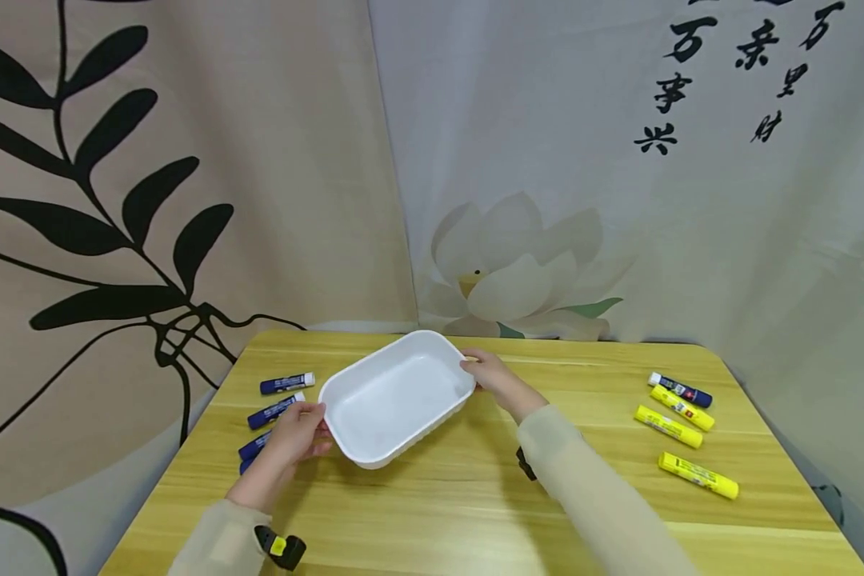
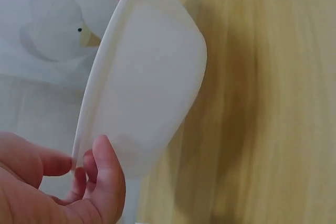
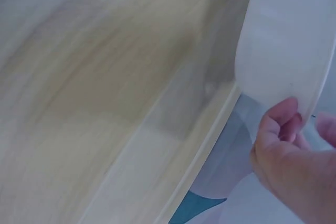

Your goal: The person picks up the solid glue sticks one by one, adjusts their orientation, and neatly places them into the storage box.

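Observation:
A white plastic basin (image 1: 403,388), rectangular with rounded corners, is held up over the wooden table, its inside facing up and bare. My left hand (image 1: 297,438) pinches the rim at the near left corner, thumb on top and fingers curled beneath. At the far right corner my right hand (image 1: 500,382) grips the rim in the same way. The left wrist view shows the basin's outer wall (image 2: 149,72) tilted above the tabletop, with its shadow below. In the right wrist view, curled fingers (image 3: 281,119) touch the basin's underside near the rim.
Several blue glue sticks, one (image 1: 286,383) with a white cap, lie at the table's left, partly behind my left hand. On the right lie a dark blue stick (image 1: 680,390) and three yellow ones, the nearest yellow stick (image 1: 698,475) apart. A printed curtain (image 1: 317,160) hangs behind the table (image 1: 432,520).

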A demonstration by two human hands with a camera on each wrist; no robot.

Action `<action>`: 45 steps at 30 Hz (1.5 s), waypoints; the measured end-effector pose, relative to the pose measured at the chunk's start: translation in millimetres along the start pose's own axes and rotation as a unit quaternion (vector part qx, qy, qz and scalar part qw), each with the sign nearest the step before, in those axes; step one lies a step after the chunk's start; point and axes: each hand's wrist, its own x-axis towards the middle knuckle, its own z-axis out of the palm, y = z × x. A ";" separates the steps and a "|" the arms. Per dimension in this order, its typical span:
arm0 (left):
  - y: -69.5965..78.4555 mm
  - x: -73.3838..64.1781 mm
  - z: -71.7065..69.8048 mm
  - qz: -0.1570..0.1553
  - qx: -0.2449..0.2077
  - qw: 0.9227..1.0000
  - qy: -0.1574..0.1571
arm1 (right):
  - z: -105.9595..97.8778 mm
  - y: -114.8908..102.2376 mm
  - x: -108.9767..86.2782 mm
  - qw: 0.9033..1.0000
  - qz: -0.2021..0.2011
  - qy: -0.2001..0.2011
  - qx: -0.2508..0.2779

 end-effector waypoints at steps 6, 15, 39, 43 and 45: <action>14.2 10.2 13.4 0.007 0.005 1.000 0.003 | -14.9 3.7 -16.5 0.999 0.010 0.033 0.025; 21.2 22.3 39.5 0.051 0.011 0.996 -0.067 | -53.1 20.5 -48.0 0.997 0.005 0.051 0.054; 15.2 35.7 113.2 0.105 -0.020 0.991 -0.085 | -107.8 61.1 -107.1 0.992 0.013 0.042 0.114; 11.7 39.2 118.7 0.103 -0.020 0.991 -0.083 | -110.0 65.9 -107.1 0.992 0.017 0.043 0.115; 10.5 41.1 120.9 0.100 -0.019 0.991 -0.082 | -110.6 67.8 -106.5 0.992 0.018 0.045 0.115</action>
